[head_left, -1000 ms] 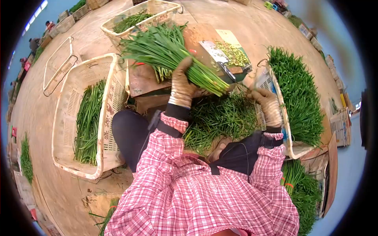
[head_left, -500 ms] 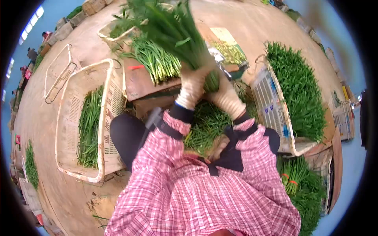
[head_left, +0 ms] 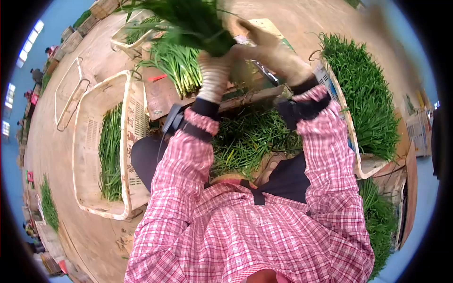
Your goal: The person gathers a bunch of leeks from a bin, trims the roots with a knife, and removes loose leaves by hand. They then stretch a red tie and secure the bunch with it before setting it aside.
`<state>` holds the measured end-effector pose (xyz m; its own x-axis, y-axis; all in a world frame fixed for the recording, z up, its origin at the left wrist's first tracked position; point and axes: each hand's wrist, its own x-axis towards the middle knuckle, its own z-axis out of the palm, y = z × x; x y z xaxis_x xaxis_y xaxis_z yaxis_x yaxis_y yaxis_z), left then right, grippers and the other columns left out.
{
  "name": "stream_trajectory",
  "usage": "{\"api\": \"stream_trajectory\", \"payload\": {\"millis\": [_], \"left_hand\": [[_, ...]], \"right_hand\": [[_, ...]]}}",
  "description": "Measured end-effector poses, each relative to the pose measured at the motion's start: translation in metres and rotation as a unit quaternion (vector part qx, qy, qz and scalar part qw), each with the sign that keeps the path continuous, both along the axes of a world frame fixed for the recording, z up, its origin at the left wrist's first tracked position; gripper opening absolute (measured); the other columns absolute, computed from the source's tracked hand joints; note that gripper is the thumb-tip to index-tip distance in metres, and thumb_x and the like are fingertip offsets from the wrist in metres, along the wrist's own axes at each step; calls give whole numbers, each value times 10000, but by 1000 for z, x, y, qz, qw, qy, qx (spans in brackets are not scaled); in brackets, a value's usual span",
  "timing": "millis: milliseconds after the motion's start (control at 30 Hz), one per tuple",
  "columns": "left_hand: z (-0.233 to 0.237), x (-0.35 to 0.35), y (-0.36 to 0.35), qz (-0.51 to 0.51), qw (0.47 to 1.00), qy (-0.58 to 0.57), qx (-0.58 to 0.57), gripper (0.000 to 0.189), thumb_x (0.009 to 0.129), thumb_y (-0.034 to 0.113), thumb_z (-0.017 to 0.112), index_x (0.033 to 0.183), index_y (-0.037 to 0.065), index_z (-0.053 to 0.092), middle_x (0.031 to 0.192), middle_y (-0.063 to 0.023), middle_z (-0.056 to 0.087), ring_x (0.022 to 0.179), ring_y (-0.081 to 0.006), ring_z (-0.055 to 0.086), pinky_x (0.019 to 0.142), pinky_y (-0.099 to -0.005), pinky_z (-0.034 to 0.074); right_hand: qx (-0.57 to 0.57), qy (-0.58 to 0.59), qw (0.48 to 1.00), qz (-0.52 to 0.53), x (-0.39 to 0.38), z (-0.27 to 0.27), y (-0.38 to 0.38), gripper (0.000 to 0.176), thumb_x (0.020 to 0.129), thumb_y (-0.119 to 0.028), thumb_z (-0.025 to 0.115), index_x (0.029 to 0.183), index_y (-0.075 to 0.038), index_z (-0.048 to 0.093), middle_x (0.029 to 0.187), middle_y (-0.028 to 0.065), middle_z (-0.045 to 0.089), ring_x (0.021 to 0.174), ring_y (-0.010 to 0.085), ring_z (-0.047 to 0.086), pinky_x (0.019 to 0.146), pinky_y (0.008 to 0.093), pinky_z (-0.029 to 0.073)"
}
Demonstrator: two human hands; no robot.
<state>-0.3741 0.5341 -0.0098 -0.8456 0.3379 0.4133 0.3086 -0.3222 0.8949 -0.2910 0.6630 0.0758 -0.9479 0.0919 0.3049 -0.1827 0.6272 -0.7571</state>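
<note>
A big bunch of garlic chives (head_left: 188,28), leaves pointing up and away, is gripped near its stem end by my gloved left hand (head_left: 216,68). My right hand (head_left: 278,56), also gloved, is just right of the bunch, with thumb and fingers apart; its fingertips are close to the left hand and slightly blurred. Below and left of the bunch, a pile of chives (head_left: 186,70) with pale stems rests on a low brown board (head_left: 158,96). A red strip (head_left: 157,77) lies on that board.
Left of me stands a white plastic crate (head_left: 126,155) with some chives (head_left: 111,155) inside. A tilted crate packed with upright greens (head_left: 361,99) is on the right. Loose leaves (head_left: 250,141) cover the floor between my legs. Small figures of people (head_left: 35,75) sit along the far left.
My right hand has come off the bunch and moved right, its fingers spreading. My left hand, still gripping the bunch, has shifted up and left.
</note>
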Motion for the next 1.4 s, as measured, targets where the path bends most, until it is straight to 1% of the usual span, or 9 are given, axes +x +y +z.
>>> {"api": "stream_trajectory", "payload": {"millis": [200, 367, 567, 833, 867, 967, 1167, 1300, 1400], "left_hand": [[20, 4, -69, 6, 876, -405, 263, 218, 794, 110, 732, 975, 37, 636, 957, -97, 678, 841, -273, 670, 788, -448, 580], [11, 32, -71, 95, 880, -401, 236, 252, 804, 88, 712, 1021, 2, 617, 979, -121, 662, 790, -293, 658, 741, -486, 573], [5, 46, -73, 66, 846, -460, 262, 346, 804, 101, 714, 1101, 1, 567, 1001, -137, 651, 829, -322, 652, 741, -539, 561], [3, 50, -72, 80, 837, -468, 273, 411, 776, 84, 737, 1140, 23, 557, 1038, -128, 631, 855, -342, 627, 739, -582, 524], [-5, 44, -71, 86, 837, -465, 276, 415, 779, 80, 733, 1147, 23, 553, 1041, -127, 629, 857, -341, 624, 744, -580, 522], [-20, 37, -72, 102, 842, -450, 280, 412, 782, 88, 729, 1147, 23, 549, 1047, -127, 626, 875, -344, 616, 770, -585, 513], [0, 39, -92, 26, 825, -484, 291, 320, 812, 208, 694, 1057, 33, 585, 1062, -118, 629, 928, -357, 600, 852, -601, 481], [-13, 35, -109, 96, 880, -398, 241, 288, 820, 177, 689, 1055, 31, 606, 1041, -108, 648, 919, -311, 622, 855, -502, 517], [-12, 28, -102, 77, 881, -387, 260, 294, 824, 175, 694, 1065, 29, 610, 1022, -104, 658, 910, -285, 635, 850, -452, 532]], "right_hand": [[-130, 116, 962, -212, 92, -33, 2, 208, 847, -58, 656, 1053, -38, 658, 1060, 92, 656, 918, 162, 617, 770, 276, 514], [274, 242, 930, -41, 76, -67, -54, 269, 713, -56, 674, 958, -167, 676, 959, 23, 586, 922, 238, 554, 868, 401, 408], [444, 195, 870, -90, 62, -81, -69, 76, 769, -223, 597, 828, -182, 622, 1013, 19, 586, 970, 250, 543, 866, 433, 377], [443, 265, 856, -29, 58, -80, -63, 220, 765, -202, 680, 977, -239, 636, 1124, 87, 582, 1126, 288, 521, 984, 482, 322], [151, 208, 966, 31, 46, -108, -59, 220, 743, -182, 683, 958, -190, 632, 1152, 63, 581, 1161, 246, 510, 1009, 460, 318], [434, 300, 848, -45, 50, -85, -56, 257, 697, -147, 687, 945, -153, 621, 1108, 48, 583, 1133, 253, 519, 1005, 440, 328], [274, 350, 896, -14, 73, -73, -43, 160, 645, -66, 616, 780, -127, 556, 988, 46, 587, 994, 263, 554, 923, 422, 398], [322, 10, 932, -167, 106, -101, 28, 264, 628, -47, 639, 888, -73, 601, 918, 107, 617, 866, 309, 601, 800, 439, 480], [196, 92, 961, -171, 104, -86, -5, 266, 656, -67, 717, 913, -48, 649, 959, 116, 625, 930, 305, 606, 856, 399, 470]]}}
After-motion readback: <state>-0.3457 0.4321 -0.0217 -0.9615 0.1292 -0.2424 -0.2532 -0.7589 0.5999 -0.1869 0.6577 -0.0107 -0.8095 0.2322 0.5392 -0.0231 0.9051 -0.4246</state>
